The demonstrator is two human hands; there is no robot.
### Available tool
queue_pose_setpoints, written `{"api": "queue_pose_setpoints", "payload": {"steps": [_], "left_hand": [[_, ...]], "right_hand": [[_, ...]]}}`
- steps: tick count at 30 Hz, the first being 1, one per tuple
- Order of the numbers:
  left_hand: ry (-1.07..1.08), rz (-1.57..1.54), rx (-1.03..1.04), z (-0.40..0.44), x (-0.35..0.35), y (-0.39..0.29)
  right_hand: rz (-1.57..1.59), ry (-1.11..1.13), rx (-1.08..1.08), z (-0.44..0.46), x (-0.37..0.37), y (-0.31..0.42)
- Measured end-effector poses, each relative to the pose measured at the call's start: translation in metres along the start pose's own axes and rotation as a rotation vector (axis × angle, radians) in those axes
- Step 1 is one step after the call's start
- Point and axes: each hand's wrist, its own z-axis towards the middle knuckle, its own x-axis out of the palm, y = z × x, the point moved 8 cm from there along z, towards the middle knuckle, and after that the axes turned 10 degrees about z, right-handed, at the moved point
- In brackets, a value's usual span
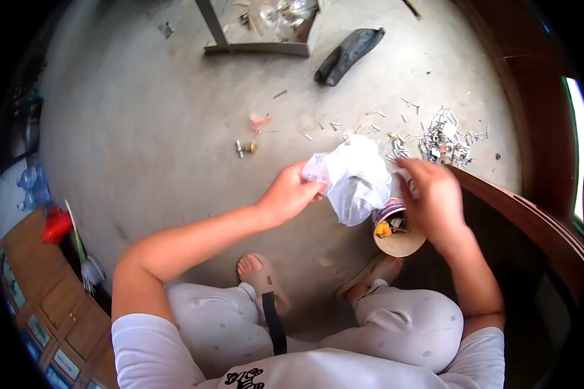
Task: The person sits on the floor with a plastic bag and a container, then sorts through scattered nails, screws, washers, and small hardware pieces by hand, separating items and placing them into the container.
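Note:
A crumpled white translucent plastic bag point(353, 178) hangs between my two hands above the concrete floor. My left hand point(292, 192) is closed on the bag's left edge. On the other side, my right hand point(435, 198) has bent fingers at the bag's right edge, with part of the white plastic under them. Just below, a round tub point(399, 244) tilts toward me, with a yellow piece and small dark and metal bits inside. Beyond my right hand lies a pile of small metal parts point(445, 137), with loose pieces scattered to its left.
A black plastic bag point(349, 56) lies farther off, beside a metal-framed stand point(259, 48). A brass fitting point(250, 148) and a pink scrap point(260, 122) are on the floor. A wooden cabinet point(58, 292) stands at left; a wooden board point(519, 207) runs along the right.

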Motion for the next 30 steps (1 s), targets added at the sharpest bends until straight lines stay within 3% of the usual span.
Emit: {"api": "queue_pose_setpoints", "payload": {"steps": [3, 5, 6, 8, 9, 13, 15, 16, 22, 24, 26, 28, 30], "left_hand": [[0.091, 0.113, -0.015, 0.005, 0.009, 0.006], [0.220, 0.221, -0.030, 0.009, 0.023, 0.022], [0.376, 0.317, -0.048, 0.004, 0.038, 0.029], [0.660, 0.524, -0.058, -0.003, 0.059, 0.039], [0.913, 0.902, -0.248, -0.013, 0.068, 0.043], [0.877, 0.964, -0.217, -0.016, 0.132, 0.050], [0.774, 0.851, -0.363, -0.001, 0.153, 0.081], [0.725, 0.797, -0.436, 0.004, 0.158, 0.097], [0.551, 0.665, -0.280, 0.023, 0.162, 0.111], [0.586, 0.649, -0.260, 0.027, 0.167, 0.101], [0.569, 0.644, -0.261, 0.035, 0.170, 0.096], [0.504, 0.647, -0.291, 0.040, 0.166, 0.102], [0.499, 0.660, -0.286, 0.040, 0.159, 0.098]], "right_hand": [[-0.479, -0.093, 0.111, -0.012, -0.063, -0.028], [-0.671, 0.054, 0.352, -0.034, -0.077, -0.072], [-0.718, 0.072, 0.445, -0.049, -0.078, -0.087], [-0.750, 0.066, 0.322, -0.066, -0.072, -0.096], [-0.766, 0.060, 0.321, -0.070, -0.072, -0.098], [-0.851, 0.094, 0.403, -0.084, -0.062, -0.090], [-0.870, 0.068, 0.411, -0.096, -0.057, -0.090], [-0.845, 0.065, 0.406, -0.105, -0.053, -0.087], [-0.537, -0.064, 0.451, -0.158, -0.050, -0.058], [-0.393, -0.045, 0.454, -0.187, -0.040, -0.053], [-0.055, -0.106, 0.588, -0.238, -0.020, -0.053], [0.465, -0.112, 1.156, -0.304, 0.012, -0.070], [0.672, -0.458, 1.234, -0.356, 0.026, -0.077]]}}
